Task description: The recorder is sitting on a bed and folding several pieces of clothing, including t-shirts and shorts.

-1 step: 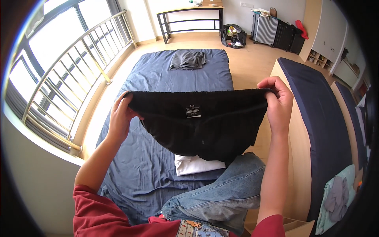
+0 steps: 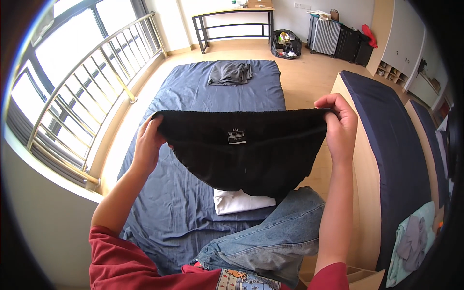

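Note:
A pair of black pants [image 2: 241,162] with a gathered waistband hangs stretched wide above the bed, a small printed label showing inside the back. My left hand [image 2: 149,140] pinches one end of the waistband. At the other end my right hand [image 2: 340,128] grips it between thumb and fingers. The lower part of the pants drops out of sight, so I cannot tell the leg length. Partly behind them, a folded white garment [image 2: 244,203] lies on the blue bedsheet [image 2: 174,208], beside my jeans-clad leg. Farther off on the bed sits a folded dark grey garment [image 2: 229,74].
A metal railing [image 2: 104,55] runs by the window on the left. To the right stands a wooden piece with a dark blue cover [image 2: 386,130], holding crumpled grey cloth [image 2: 412,241]. A table [image 2: 232,13], black rubbish bag [image 2: 286,46] and suitcases [image 2: 325,36] stand far off.

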Demonstrator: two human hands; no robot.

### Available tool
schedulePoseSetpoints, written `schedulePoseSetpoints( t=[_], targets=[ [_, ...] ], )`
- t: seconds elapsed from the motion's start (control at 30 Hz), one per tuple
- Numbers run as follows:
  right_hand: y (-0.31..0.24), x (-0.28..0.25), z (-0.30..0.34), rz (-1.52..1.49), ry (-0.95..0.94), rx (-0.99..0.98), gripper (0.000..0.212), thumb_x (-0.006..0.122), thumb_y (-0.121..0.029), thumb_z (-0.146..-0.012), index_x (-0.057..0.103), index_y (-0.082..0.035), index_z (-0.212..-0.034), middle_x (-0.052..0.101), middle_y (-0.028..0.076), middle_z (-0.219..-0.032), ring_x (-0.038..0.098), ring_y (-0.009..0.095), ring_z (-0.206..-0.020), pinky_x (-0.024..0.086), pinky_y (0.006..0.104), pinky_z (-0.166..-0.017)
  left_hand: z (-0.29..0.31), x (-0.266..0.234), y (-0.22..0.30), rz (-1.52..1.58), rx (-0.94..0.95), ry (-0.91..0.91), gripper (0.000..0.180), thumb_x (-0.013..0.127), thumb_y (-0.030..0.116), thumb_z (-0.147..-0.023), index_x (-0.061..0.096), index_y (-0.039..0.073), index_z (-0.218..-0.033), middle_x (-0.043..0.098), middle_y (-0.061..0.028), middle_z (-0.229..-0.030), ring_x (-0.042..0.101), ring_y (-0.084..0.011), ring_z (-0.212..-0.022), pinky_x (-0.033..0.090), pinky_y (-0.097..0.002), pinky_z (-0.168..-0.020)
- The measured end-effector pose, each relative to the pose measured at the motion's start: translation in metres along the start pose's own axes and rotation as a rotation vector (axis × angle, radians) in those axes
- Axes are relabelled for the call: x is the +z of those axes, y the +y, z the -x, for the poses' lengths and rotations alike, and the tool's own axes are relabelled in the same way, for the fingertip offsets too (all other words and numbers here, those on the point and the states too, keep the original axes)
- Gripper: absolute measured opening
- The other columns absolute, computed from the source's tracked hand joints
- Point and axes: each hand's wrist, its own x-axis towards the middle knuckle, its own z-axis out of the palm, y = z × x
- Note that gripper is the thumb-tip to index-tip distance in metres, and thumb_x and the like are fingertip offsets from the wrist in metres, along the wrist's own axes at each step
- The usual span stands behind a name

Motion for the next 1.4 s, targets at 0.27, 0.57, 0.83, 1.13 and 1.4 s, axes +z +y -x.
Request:
schedulePoseSetpoints(
  t=[0.27,0.57,0.83,1.13,1.4],
  targets=[
    [0.009,0.001,0.001,0.1,-0.112,0.112,0.011,0.045,-0.002,-0.081,0.056,0.0,-0.082,0.046,-0.001,-0.064,0.041,0.005,-0.061,0.035,0.0218,-0.057,0.005,0.003,0.004,-0.392,0.02,-0.032,0.034,0.05,0.036,-0.094,0.057,0.004,-0.105,0.054,-0.001,-0.079,0.048,-0.0071,-0.068,0.036,-0.0219,-0.057],
    [0.022,0.0,0.005,0.154,-0.138,0.1,0.012,0.059,-0.011,-0.085,0.054,-0.002,-0.081,0.045,-0.003,-0.063,0.037,0.005,-0.058,0.032,0.0225,-0.053,0.005,-0.007,-0.002,-0.634,0.063,-0.165,0.039,0.055,0.031,-0.09,0.056,-0.003,-0.11,0.059,-0.0023,-0.085,0.05,-0.0061,-0.075,0.04,-0.0228,-0.06],
    [0.031,-0.004,0.008,0.241,-0.216,0.143,0.009,0.058,-0.009,-0.086,0.056,-0.001,-0.082,0.046,-0.003,-0.061,0.038,0.006,-0.056,0.034,0.0241,-0.053,0.001,-0.022,-0.005,-0.723,-0.078,-0.226,0.027,0.049,0.01,-0.087,0.051,0.003,-0.113,0.054,-0.0062,-0.086,0.051,-0.0116,-0.07,0.042,-0.0249,-0.061],
    [0.023,-0.031,0.004,-0.395,-0.741,0.446,0.035,0.039,0.01,-0.077,0.056,-0.004,-0.104,0.06,0.002,-0.094,0.051,0.014,-0.103,0.045,0.0241,-0.07,-0.016,-0.048,-0.009,-0.576,-0.281,-0.309,0.021,0.039,-0.003,-0.086,0.033,0.014,-0.097,0.055,-0.0077,-0.099,0.045,-0.0077,-0.059,0.033,-0.0194,-0.042],
    [0.025,-0.024,0.005,0.387,-0.951,0.238,0.019,0.065,-0.018,-0.077,0.059,-0.001,-0.075,0.056,0.004,-0.08,0.051,0.013,-0.073,0.041,0.0269,-0.067,0.0,-0.02,0.018,-0.362,-0.145,-0.489,0.019,0.032,-0.009,-0.071,0.045,0.005,-0.071,0.059,-0.005,-0.085,0.049,-0.007,-0.063,0.034,-0.0201,-0.044]
  ],
)
